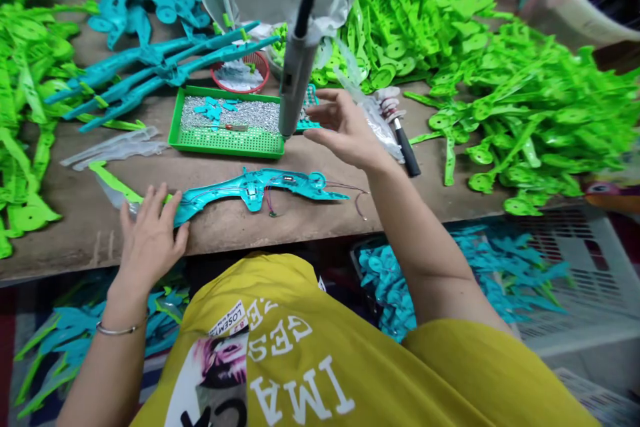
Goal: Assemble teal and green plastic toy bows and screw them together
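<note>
My left hand (150, 233) lies with spread fingers at the left end of a blue plastic part (220, 192), its fingertips by a bright green strip (113, 180). Thin wires and small components show inside the blue part, which lies flat on the table. My right hand (345, 127) is raised with fingers apart, beside a hanging grey electric screwdriver (295, 80) and not wrapped round it. Behind its fingertips is a small teal piece (311, 95), partly hidden. A green tray (230, 142) holds many small screws, several blue pieces and a small red-and-metal item.
Piles of green parts (500, 100) fill the right and left of the table (320, 223). Long blue parts (165, 67) lie behind the tray, near a red basket (263, 67). A black-handled tool (407, 150) lies right. Below the front edge are crates of blue parts (390, 280).
</note>
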`<move>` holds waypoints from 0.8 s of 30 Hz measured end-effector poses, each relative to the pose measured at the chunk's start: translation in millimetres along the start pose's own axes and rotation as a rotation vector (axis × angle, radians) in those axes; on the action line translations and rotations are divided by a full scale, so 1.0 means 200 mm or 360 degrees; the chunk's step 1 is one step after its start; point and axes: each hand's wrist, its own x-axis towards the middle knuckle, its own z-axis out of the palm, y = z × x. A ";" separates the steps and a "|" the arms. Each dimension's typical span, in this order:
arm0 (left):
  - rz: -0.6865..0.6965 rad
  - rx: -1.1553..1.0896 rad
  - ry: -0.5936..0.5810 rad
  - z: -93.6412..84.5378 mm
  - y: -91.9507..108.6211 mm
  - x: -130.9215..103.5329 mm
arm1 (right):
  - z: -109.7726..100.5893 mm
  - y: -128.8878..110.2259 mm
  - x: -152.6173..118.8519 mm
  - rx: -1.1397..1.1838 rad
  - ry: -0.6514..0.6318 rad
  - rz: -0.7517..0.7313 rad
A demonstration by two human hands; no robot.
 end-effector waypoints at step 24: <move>0.0961 -0.0565 0.0455 0.16 0.66 0.45 | -0.88 0.47 -0.44 -0.1116 0.0980 0.1094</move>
